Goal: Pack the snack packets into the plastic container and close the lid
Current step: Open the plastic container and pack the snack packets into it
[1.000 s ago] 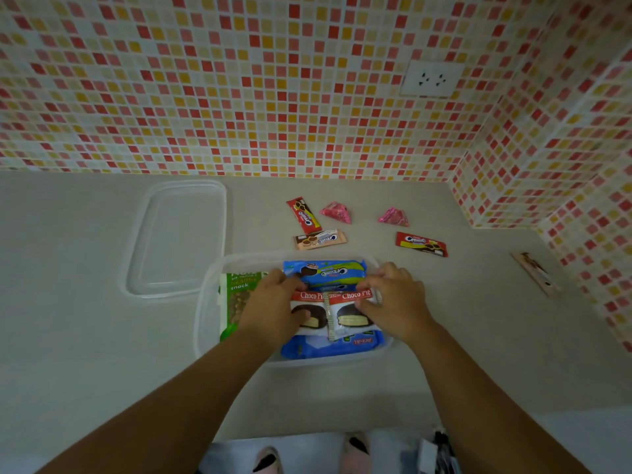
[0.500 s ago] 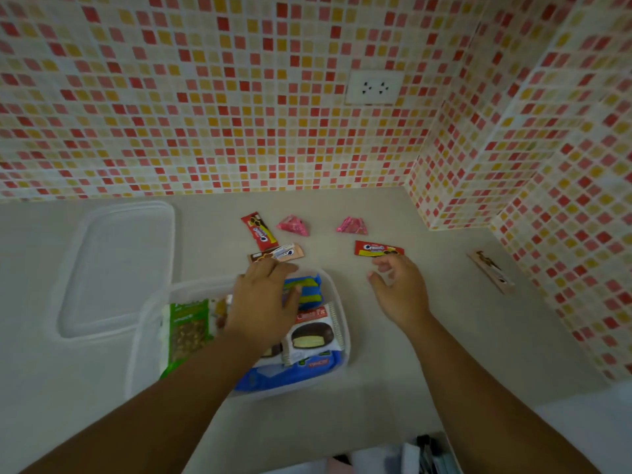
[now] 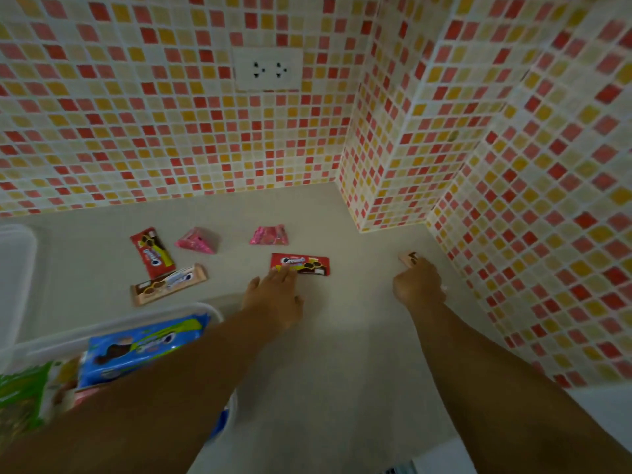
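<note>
The clear plastic container (image 3: 191, 307) sits at the lower left, holding a blue packet (image 3: 143, 347) and a green packet (image 3: 20, 395); my left forearm crosses over it. My left hand (image 3: 273, 295) lies flat on the counter, its fingertips touching the near left corner of a red packet (image 3: 304, 264). My right hand (image 3: 419, 283) is curled over a beige packet (image 3: 407, 258) by the right wall, hiding most of it. The clear lid (image 3: 13, 268) lies at the far left edge.
More packets lie on the counter behind the container: a red one (image 3: 152, 251), a beige-brown one (image 3: 169, 283) and two pink triangles (image 3: 198, 239) (image 3: 270, 235). Tiled walls close the back and right, with a protruding corner (image 3: 376, 200).
Both hands left the container and moved right. The left hand went from the packed snacks to the red packet. The right hand went past that red packet to the beige packet by the wall.
</note>
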